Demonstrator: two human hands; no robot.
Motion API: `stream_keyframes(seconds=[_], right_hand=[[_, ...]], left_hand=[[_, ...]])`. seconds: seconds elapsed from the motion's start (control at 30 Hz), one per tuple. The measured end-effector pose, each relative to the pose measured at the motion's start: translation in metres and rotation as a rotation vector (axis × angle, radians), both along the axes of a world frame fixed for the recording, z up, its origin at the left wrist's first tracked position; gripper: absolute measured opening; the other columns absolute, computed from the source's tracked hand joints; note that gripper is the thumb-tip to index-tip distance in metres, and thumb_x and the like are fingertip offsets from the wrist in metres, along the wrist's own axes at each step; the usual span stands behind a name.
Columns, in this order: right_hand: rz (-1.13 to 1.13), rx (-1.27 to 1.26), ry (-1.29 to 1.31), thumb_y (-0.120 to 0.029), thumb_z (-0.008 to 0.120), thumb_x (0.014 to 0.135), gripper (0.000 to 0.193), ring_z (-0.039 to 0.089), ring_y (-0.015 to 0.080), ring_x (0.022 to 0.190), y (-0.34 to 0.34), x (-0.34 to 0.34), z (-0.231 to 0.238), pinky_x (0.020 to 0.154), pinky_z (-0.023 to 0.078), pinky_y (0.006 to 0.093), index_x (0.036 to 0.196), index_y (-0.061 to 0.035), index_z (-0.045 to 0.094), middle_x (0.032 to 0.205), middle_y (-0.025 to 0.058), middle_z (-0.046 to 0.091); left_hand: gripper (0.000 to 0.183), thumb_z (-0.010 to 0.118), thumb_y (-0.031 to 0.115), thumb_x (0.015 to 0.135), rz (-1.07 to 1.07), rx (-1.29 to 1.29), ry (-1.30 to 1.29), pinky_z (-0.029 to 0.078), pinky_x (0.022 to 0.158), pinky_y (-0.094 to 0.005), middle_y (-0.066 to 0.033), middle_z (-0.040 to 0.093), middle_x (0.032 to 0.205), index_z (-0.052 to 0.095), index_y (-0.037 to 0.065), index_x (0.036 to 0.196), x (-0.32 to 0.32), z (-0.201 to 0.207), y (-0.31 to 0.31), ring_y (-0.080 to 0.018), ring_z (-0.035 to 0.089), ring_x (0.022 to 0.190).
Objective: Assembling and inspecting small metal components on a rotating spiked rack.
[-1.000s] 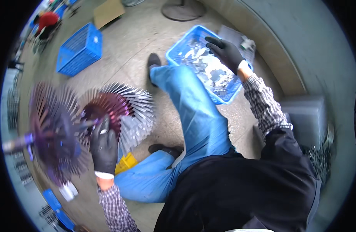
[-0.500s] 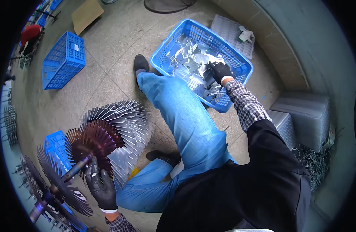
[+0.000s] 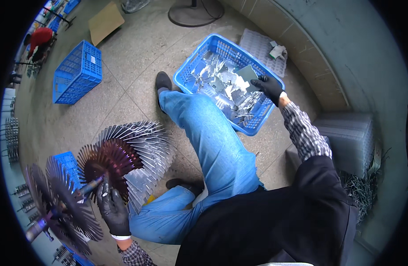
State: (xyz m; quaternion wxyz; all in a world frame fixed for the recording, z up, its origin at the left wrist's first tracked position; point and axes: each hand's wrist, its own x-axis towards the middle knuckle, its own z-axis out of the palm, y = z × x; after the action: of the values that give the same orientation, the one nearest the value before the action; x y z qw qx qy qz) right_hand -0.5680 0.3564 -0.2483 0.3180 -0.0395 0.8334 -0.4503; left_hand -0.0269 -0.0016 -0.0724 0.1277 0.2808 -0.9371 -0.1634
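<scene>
My right hand (image 3: 269, 89), in a black glove, pinches the edge of a flat grey metal plate (image 3: 247, 74). It is at the right side of a blue plastic basket (image 3: 221, 40), over a heap of loose metal plates (image 3: 219, 82). My left hand (image 3: 113, 208), also gloved in black, has its fingers extended against the near side of a slotted round rack (image 3: 92, 163), close to its shaft (image 3: 91, 185). Rows of thin metal plates (image 3: 144, 175) stand fanned out in the rack's slots. Where the left fingertips meet the rack is partly hidden.
Slotted discs (image 3: 73, 195) sit farther along the shaft at the lower left. Blue crates (image 3: 77, 73) and a cardboard sheet (image 3: 105, 22) lie beyond. Clear plastic trays (image 3: 346, 137) are stacked by the right wall, near a metal wire pile (image 3: 361, 190). A round stand base (image 3: 195, 13) is behind the basket.
My right hand has drawn back to the right from the heap, and a plate now shows in its fingers. The left hand stays by the shaft; the view has shifted slightly.
</scene>
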Motion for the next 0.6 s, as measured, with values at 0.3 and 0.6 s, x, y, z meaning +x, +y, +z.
stream_keyframes(seconds=[0.3,0.6], right_hand=[[0.612,-0.343,-0.111,-0.026,0.076,0.102,0.021,0.051,0.0064,0.061,-0.091,0.185,0.175,0.055,0.039,0.0239,0.097,-0.0052,0.076,0.077,-0.0018,0.067],[0.990,-0.655,0.863,-0.020,0.079,0.094,0.027,0.062,0.0233,0.071,-0.158,0.317,0.160,0.066,0.051,0.0362,0.114,-0.0025,0.075,0.092,0.0089,0.072]], left_hand=[[0.033,0.063,0.002,0.101,-0.065,0.111,0.195,0.053,0.101,-0.0393,-0.0137,0.071,0.128,0.069,0.000,0.133,-0.023,0.038,0.043,-0.0283,0.068,0.111],[0.016,0.072,0.007,0.099,0.304,0.779,0.272,0.053,0.068,-0.0294,-0.0073,0.075,0.090,0.074,-0.001,0.112,0.000,0.038,0.095,-0.0161,0.062,0.069]])
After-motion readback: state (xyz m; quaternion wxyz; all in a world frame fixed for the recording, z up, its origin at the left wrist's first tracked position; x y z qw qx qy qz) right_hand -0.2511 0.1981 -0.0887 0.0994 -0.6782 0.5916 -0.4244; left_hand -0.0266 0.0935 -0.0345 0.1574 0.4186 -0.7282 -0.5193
